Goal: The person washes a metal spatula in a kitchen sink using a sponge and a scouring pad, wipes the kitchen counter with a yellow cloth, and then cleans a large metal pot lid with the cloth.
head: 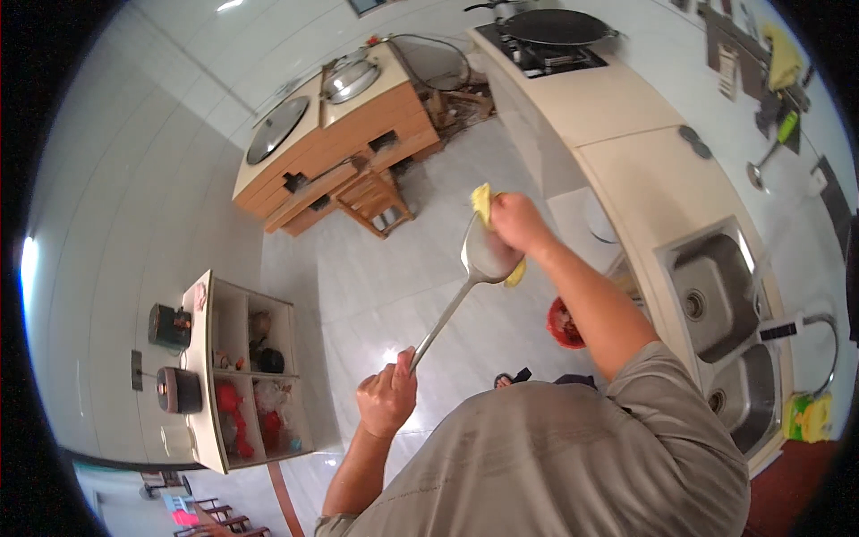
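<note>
My left hand grips the end of the long handle of a metal wok spatula. The spatula slants up and to the right, with its broad blade at the far end. A yellow cloth is bunched in my right hand, which presses it against the blade. Part of the cloth hangs below the blade's right edge. The right hand covers part of the blade. Both hands are in the air above the tiled floor, in front of my body.
On the right, a counter carries a gas stove with a black wok and a double-bowl steel sink. A red basin stands below. A wooden chair stands by the brick stove. A shelf unit stands left.
</note>
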Motion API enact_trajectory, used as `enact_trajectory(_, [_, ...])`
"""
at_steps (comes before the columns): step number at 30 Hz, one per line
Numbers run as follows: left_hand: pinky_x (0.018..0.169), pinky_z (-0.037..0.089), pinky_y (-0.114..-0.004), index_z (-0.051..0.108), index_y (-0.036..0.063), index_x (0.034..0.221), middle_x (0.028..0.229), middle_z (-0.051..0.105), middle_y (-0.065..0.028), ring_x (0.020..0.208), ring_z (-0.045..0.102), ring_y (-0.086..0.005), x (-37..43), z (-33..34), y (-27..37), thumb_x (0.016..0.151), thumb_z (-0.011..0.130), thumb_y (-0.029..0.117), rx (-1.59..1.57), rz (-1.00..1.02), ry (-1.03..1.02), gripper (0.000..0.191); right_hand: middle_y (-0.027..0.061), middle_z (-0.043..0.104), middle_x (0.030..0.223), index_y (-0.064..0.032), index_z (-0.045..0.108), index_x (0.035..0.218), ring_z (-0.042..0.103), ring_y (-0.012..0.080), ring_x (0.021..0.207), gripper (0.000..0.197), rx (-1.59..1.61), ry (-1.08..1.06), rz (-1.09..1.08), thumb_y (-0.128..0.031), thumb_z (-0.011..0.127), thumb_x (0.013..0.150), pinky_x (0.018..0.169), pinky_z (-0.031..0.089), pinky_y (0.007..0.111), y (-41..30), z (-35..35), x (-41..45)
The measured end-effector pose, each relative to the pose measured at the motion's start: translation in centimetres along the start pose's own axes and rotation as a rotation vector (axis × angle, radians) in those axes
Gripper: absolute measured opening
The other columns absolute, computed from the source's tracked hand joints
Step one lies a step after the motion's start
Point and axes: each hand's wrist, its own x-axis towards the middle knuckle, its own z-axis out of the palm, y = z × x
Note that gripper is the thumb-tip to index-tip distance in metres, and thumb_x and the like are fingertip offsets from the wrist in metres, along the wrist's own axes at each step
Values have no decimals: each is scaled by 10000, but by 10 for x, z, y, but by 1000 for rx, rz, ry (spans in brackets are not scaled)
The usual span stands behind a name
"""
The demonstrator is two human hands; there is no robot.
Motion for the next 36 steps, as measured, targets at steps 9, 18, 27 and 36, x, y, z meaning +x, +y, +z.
enact_trajectory(9, [412,433,-309,537,49,1334,759,643,-27,490,557,-170,-6,39,-67,813,709,38,-172,-268,193,549,202,532,1325,-41,468,1373,528,347,1233,768,36,-196,-556,-250,842,735,1026,440,424,-35,12,8])
enact_trajectory(18, [426,436,-331,504,-21,1345,862,688,-87,509,561,-206,160,89,-164,789,667,-6,-57,29,127,579,230,602,1047,18,641,988,550,445,1032,443,-426,330,-432,-380,721,811,885,455,535,-71,63,159])
enact_trajectory(27, [420,407,-288,573,-21,1271,666,579,-29,468,512,-153,287,112,-270,796,679,-32,131,115,171,486,184,706,810,-17,680,876,687,384,762,486,-138,250,-336,-500,710,841,689,541,465,-104,53,357])
enact_trajectory(36, [418,430,-284,534,-16,1296,644,571,-22,447,500,-155,342,181,-362,870,637,24,9,-48,125,441,105,686,951,1,659,985,664,206,867,399,854,349,25,-372,518,983,780,527,384,-2,60,537])
